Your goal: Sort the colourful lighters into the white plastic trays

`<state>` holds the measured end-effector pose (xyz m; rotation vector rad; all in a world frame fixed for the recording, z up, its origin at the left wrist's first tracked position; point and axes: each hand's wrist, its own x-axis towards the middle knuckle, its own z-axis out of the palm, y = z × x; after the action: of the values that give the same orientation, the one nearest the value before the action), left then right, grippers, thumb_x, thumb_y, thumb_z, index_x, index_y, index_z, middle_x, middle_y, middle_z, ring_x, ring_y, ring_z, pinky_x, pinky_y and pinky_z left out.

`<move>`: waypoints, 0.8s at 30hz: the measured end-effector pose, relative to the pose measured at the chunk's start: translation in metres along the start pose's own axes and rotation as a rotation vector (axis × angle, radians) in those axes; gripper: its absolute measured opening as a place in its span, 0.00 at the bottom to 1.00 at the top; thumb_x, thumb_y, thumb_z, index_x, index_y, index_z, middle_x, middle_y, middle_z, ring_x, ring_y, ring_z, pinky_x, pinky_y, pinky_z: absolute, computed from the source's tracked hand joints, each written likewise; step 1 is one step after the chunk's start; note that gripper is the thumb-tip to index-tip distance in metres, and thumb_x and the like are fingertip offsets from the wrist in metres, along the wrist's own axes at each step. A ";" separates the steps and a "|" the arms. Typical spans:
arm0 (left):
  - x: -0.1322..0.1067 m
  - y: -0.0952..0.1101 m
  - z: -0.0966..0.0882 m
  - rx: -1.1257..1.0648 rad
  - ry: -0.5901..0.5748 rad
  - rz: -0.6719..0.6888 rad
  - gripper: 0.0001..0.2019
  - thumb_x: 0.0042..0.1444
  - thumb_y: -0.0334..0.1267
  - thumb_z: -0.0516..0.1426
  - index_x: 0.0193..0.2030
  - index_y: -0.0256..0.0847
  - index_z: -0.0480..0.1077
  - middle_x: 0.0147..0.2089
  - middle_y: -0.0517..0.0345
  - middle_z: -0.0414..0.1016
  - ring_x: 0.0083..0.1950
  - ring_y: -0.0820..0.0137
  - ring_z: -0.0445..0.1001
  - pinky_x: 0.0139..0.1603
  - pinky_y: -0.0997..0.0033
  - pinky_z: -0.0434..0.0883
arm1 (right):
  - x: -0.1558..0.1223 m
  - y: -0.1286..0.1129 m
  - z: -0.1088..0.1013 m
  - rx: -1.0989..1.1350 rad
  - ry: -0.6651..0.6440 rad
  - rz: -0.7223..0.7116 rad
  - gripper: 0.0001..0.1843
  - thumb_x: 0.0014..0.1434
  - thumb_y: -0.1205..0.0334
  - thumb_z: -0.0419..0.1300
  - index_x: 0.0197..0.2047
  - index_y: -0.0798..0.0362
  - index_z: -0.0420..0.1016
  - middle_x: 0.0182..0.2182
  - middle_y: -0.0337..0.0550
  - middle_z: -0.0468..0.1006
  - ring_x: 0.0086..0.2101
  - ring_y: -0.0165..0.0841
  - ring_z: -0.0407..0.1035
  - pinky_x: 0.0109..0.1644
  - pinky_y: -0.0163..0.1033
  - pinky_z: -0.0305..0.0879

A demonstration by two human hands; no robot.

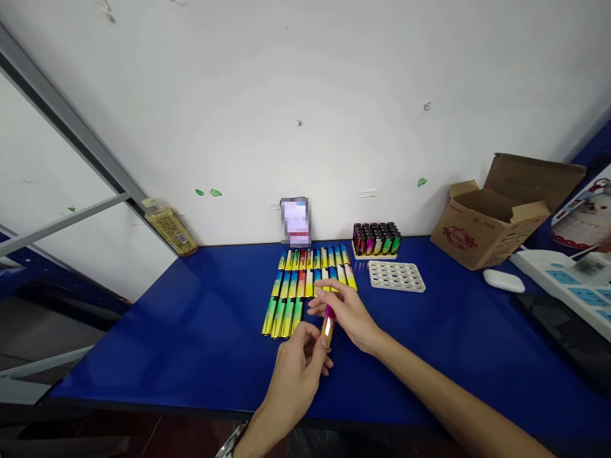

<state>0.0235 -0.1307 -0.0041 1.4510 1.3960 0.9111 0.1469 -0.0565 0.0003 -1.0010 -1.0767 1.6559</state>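
Observation:
A shiny purple-and-gold lighter (pixel 328 324) is held tilted between my two hands, just above the table. My left hand (pixel 298 372) is closed, pinching its lower gold end between thumb and fingers. At the purple upper end, my right hand (pixel 348 313) is closed around it, with the fingers partly covering the top. Just beyond my hands, several metallic lighters lie side by side in three rows: a far row (pixel 303 259), a middle row (pixel 292 284) and a shorter near row (pixel 282 317) in green and yellow. My right hand hides part of the middle row.
Several black-topped lighters (pixel 377 240) stand upright in a holder at the back. Before them lies a white perforated tray (pixel 396 276). An open cardboard box (pixel 482 226), white case (pixel 504 280) and power strip (pixel 573 289) are rightward. A phone (pixel 296 222) and bottle (pixel 170 228) lean back.

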 end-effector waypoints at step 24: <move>0.013 -0.025 -0.062 0.641 0.357 0.308 0.15 0.63 0.46 0.46 0.43 0.39 0.68 0.38 0.51 0.74 0.38 0.65 0.74 0.38 0.67 0.72 | 0.004 0.018 0.007 -1.175 -0.060 -0.367 0.09 0.63 0.64 0.49 0.42 0.54 0.69 0.25 0.41 0.72 0.25 0.33 0.67 0.28 0.35 0.55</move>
<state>-0.0420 -0.1123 -0.0088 2.1020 1.8724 0.9965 0.1352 -0.0581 -0.0157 -1.3173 -2.1997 0.6561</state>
